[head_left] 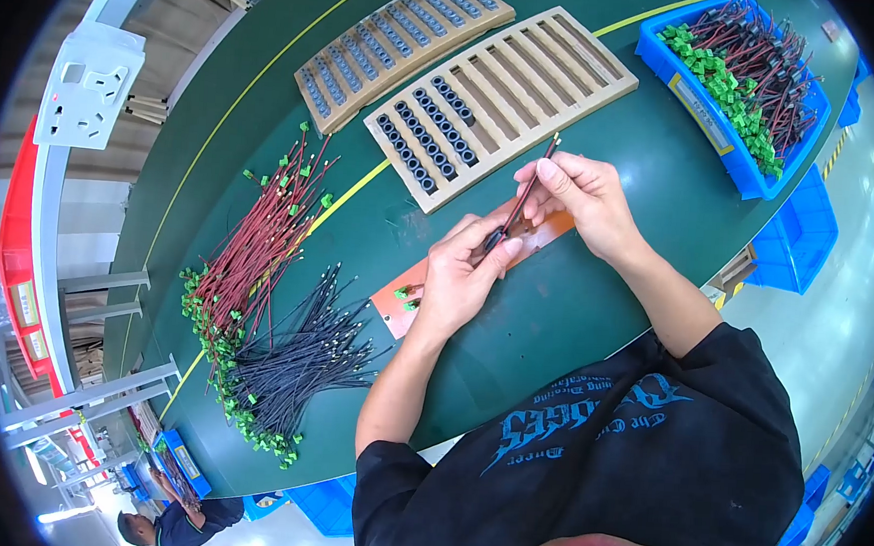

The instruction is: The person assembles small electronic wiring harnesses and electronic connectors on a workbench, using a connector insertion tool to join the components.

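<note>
Black T-shirt [586,462] nearest; beyond it, a slim wire lead [526,198], held above an orange board [554,230].
Left to right: loose red wires [259,232], loose black wires [304,355], the left hand [460,279] closed on the lead's dark fitting [494,240], the right hand [587,197] pinching near its pale tips [555,139]; a light pinch, ends kept even, seems wise.

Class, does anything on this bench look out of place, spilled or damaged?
Nothing looks spilled or damaged. One mild oddity: in the red wire heap, a few green connectors sit at the upper end, whereas most lie lower.
</note>
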Demonstrator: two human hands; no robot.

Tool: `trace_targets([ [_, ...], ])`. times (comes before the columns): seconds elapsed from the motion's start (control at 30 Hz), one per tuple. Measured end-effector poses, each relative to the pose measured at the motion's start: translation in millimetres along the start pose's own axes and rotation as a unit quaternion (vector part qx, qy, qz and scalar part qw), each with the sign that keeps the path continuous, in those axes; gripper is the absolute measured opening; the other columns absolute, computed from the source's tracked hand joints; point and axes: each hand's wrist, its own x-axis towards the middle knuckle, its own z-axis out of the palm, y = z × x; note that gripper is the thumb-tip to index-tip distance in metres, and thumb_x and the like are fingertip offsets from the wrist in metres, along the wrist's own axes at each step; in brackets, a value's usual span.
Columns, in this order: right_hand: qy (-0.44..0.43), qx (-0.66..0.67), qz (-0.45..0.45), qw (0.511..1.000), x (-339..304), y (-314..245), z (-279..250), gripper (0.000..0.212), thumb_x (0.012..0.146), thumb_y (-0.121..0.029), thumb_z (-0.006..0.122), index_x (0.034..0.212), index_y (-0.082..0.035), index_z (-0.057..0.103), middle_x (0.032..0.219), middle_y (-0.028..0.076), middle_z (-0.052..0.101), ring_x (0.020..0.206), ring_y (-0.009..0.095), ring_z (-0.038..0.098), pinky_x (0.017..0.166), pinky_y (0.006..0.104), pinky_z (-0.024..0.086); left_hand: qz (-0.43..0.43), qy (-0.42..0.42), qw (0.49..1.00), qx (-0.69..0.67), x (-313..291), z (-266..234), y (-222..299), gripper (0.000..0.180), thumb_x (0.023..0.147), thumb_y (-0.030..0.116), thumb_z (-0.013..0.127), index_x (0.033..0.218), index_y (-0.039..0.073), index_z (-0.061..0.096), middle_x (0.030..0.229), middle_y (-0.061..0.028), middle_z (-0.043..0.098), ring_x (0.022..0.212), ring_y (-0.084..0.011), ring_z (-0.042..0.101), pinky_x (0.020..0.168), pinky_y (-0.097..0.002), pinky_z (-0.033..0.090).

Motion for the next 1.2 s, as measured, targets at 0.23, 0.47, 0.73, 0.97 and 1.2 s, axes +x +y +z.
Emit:
trace_targets([
  [0.23, 0.05, -0.086, -0.02, 0.995, 4, 8, -2, 0.031, 0.108, -0.026, 0.055, 0.097, 0.0, 0.067, 0.079, 0.005, 0.066, 0.066, 0.011, 0.063, 0.06, 0.0262, 0.054, -0.036, 0.046, 0.998, -0.007, 0, 0, -5, 0.025, 0.1, 0.01, 0.068, 0.122, -0.002, 0.067, 0.093, -0.0052, 0.07, 0.058, -0.0049, 0.052, 0.05, -0.0204, 0.04],
  [0.47, 0.05, 0.058, -0.003, 0.997, 10, 11, -1, 0.03, 0.106, -0.026, 0.058, 0.099, 0.001, 0.068, 0.083, 0.005, 0.065, 0.069, 0.009, 0.06, 0.059, 0.0266, 0.053, 0.031, 0.005, 0.999, 0.022, -3, -6, -9, 0.033, 0.102, 0.011, 0.065, 0.131, -0.003, 0.063, 0.094, -0.0046, 0.067, 0.064, -0.0051, 0.05, 0.056, -0.0209, 0.04],
  [0.73, 0.005, 0.045, -0.01, 0.999, 9, 3, 4, 0.033, 0.107, -0.025, 0.057, 0.114, 0.005, 0.07, 0.094, 0.008, 0.071, 0.072, 0.008, 0.062, 0.062, 0.0241, 0.054, -0.066, 0.011, 0.996, -0.064, -5, -4, -15, 0.033, 0.104, 0.009, 0.061, 0.133, -0.005, 0.061, 0.094, -0.0073, 0.067, 0.061, -0.0075, 0.048, 0.054, -0.0224, 0.039],
  [0.97, 0.011, 0.117, 0.034, 0.992, 8, 4, 0, 0.032, 0.106, -0.024, 0.058, 0.112, 0.005, 0.07, 0.099, 0.011, 0.073, 0.071, 0.01, 0.062, 0.063, 0.0258, 0.054, -0.086, -0.014, 0.99, -0.107, -3, -7, -17, 0.032, 0.1, 0.007, 0.065, 0.13, -0.004, 0.064, 0.094, -0.0098, 0.071, 0.06, -0.0086, 0.054, 0.051, -0.0227, 0.04],
  [1.2, 0.055, -0.138, -0.051, 0.988, 2, 0, 6, 0.03, 0.108, -0.025, 0.055, 0.106, 0.0, 0.071, 0.09, 0.007, 0.073, 0.073, 0.01, 0.065, 0.065, 0.0244, 0.053, -0.087, 0.03, 0.991, -0.097, -3, -2, -16, 0.03, 0.1, 0.009, 0.065, 0.127, -0.004, 0.065, 0.093, -0.0071, 0.069, 0.065, -0.0089, 0.055, 0.056, -0.0218, 0.042],
])
